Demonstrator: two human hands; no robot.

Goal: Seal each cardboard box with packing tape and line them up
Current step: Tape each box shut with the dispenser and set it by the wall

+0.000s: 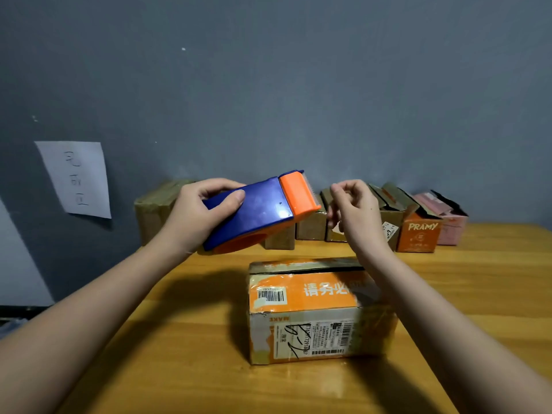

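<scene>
Preparing tape | tape dispenser [257, 210] is gripped by left hand [194, 213], cutter end rightward | right hand [355, 204] fingers curled just beside cutter, tape pinch unclear | orange cardboard box [316, 309] lies below both hands, nearer the right, long axis left-right.

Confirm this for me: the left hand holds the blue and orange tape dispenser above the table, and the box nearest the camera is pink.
Not quite. The left hand does hold the tape dispenser above the table, but the nearest box is orange and brown, as the head view shows.
</scene>
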